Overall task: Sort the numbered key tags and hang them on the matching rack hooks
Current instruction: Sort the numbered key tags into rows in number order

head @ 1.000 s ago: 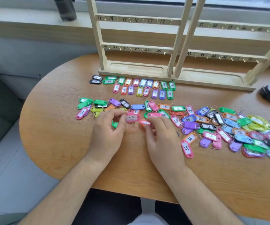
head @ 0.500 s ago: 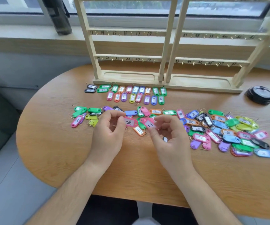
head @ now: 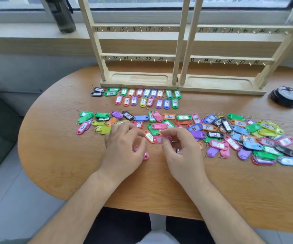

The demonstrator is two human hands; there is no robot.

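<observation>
My left hand (head: 122, 148) is curled over a pink key tag (head: 145, 156), which shows only in part under its fingers. With thumb and fingers, my right hand (head: 182, 150) pinches another pink key tag (head: 158, 139) by one end, just above the table. Beyond both hands, a loose spread of coloured numbered tags (head: 230, 131) runs to the right. Two neat rows of tags numbered 1 to 10 (head: 138, 98) lie in front of the racks. The left wooden rack (head: 135, 79) and the right wooden rack (head: 219, 83) stand at the back, their numbered hooks bare.
A dark bottle (head: 63, 16) stands on the windowsill at the back left. At the right edge of the wooden table (head: 71, 164) lies a black round object (head: 284, 96). A grey sofa sits to the left of the table.
Both hands have each picked a pink tag out of the pile and drawn it toward me. The left hand's tag has dropped under its fingers. The view has tilted up.
</observation>
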